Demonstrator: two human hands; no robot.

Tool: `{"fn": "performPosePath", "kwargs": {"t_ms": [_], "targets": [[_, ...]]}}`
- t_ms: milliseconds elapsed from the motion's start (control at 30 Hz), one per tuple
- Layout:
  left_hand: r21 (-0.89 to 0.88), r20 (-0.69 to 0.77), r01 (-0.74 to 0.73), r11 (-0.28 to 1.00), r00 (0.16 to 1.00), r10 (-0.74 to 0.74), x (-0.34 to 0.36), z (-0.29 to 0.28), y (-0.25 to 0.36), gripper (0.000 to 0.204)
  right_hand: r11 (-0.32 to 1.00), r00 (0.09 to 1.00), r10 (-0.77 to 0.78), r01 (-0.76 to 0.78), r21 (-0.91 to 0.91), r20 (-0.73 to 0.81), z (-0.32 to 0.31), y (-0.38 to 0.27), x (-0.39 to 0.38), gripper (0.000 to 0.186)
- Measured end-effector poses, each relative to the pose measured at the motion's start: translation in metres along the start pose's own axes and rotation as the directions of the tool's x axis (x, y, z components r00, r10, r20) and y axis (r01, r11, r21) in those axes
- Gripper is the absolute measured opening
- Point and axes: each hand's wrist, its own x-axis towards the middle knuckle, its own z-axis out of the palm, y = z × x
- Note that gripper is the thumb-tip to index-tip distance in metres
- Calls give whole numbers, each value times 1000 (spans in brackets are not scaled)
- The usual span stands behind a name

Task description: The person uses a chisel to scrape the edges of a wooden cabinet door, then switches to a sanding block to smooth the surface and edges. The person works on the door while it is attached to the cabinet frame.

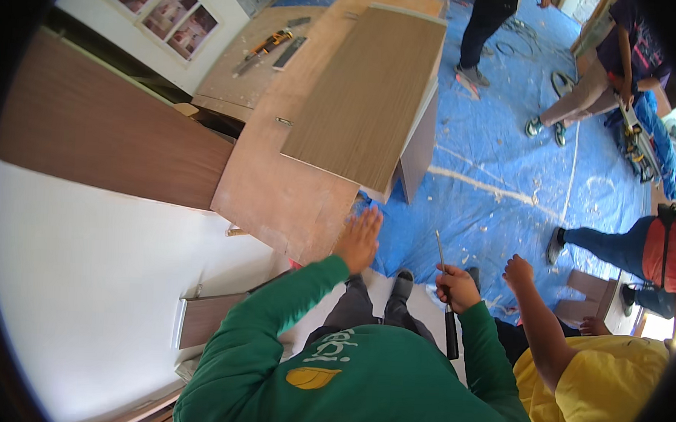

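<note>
My left hand (361, 241) is open, its fingers stretched out beside the near right corner of a bare wooden worktop (293, 201). It holds nothing, and I cannot tell whether it touches the worktop edge. A brown wood-grain panel (366, 91) lies on the worktop, just beyond that hand. In my right hand (457, 288) is a screwdriver (452, 337), gripped where the shaft meets the black handle. Its thin shaft points away from me, and the handle hangs back toward my body.
Close on my right, a person in a yellow shirt (594, 380) raises a forearm. More people stand on the blue floor sheet (489, 195). A yellow-and-black tool (268, 43) lies on a board at the far left. A dark brown panel (116, 118) stands at the left.
</note>
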Motion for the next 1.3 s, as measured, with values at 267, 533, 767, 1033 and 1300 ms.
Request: {"fn": "performPosePath", "kwargs": {"t_ms": [267,533,767,1033,1300], "targets": [[-419,307,484,768,872,-382,-87,2,46,42,980,994,-99,105,-168,45,5,-7,-15,24],[-313,348,377,872,900,-264,-16,-31,98,40,994,956,45,-13,-111,289,16,-45,-46,17],[-114,-26,-436,893,899,436,30,-51,143,84,988,946,20,30,-149,325,17,-49,-73,13],[-11,-47,173,985,984,-173,28,-40,119,86,972,952,42,32,-234,303,-5,-35,-89,14],[-144,-77,-197,970,979,187,8,-37,155,93,940,953,39,68,-335,302,10,-43,-74,13]]}}
